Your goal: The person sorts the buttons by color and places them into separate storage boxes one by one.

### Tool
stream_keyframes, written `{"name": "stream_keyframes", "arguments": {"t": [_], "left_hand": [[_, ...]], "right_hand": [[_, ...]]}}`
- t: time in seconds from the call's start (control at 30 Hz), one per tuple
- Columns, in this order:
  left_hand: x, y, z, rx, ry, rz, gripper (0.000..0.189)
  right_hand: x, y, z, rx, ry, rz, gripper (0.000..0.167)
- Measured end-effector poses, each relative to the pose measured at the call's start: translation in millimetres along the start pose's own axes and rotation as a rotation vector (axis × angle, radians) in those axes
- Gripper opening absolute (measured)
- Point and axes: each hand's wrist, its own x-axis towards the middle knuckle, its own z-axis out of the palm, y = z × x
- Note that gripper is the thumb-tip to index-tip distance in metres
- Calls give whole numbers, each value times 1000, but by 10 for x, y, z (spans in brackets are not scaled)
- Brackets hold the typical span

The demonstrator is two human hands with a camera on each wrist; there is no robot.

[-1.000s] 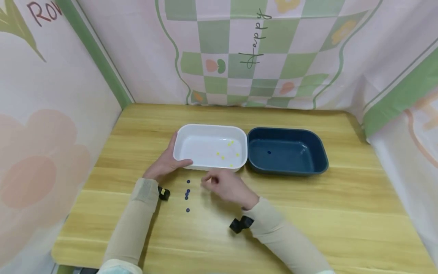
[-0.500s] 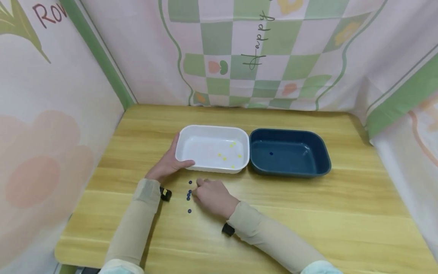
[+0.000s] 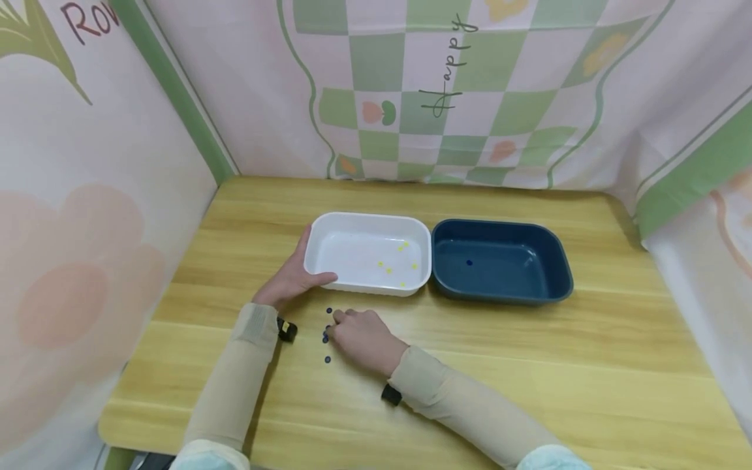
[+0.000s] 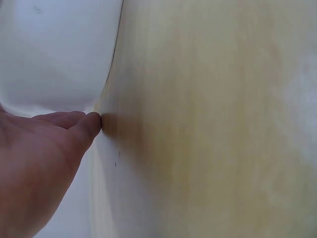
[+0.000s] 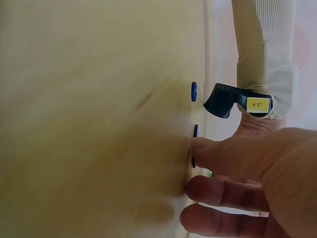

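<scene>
My left hand point(image 3: 296, 279) holds the near left corner of a white tray point(image 3: 329, 225), its thumb lying over the rim; in the left wrist view the fingers point(image 4: 74, 124) lie against the tray's wall point(image 4: 54, 54). Several yellow discs point(image 3: 389, 269) lie inside that tray. My right hand point(image 3: 355, 331) rests curled on the table just in front of the tray. Its fingertips point(image 5: 198, 148) pinch a small blue disc point(image 5: 192, 161). More blue discs point(image 3: 329, 311) point(image 3: 327, 359) lie in a short line beside it; two point(image 5: 193, 91) point(image 5: 196, 130) show in the right wrist view.
A dark blue tray point(image 3: 558, 261) touches the white tray's right side and holds one blue disc point(image 3: 469, 262). Patterned cloth walls close off the wooden table point(image 3: 529, 365) on the left, back and right. Small black cameras point(image 3: 286, 329) point(image 3: 390, 393) sit at both wrists.
My right hand came down and left from in front of the white tray to the line of blue discs and has settled there. The left hand stayed on the tray.
</scene>
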Motion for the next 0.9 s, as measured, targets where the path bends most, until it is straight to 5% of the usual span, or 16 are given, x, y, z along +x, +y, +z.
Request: {"name": "stream_keyframes", "arguments": {"t": [0.17, 0.5, 0.77, 0.9], "left_hand": [[3, -1, -9, -8, 1, 20, 119], [156, -337, 24, 8, 39, 13, 127], [159, -337, 20, 23, 30, 15, 124], [100, -215, 15, -4, 6, 5, 122]], "right_hand": [[24, -7, 5, -65, 37, -16, 13], [37, 3, 4, -80, 16, 10, 13], [69, -19, 25, -129, 6, -21, 12], [84, -40, 11, -147, 3, -37, 11]]}}
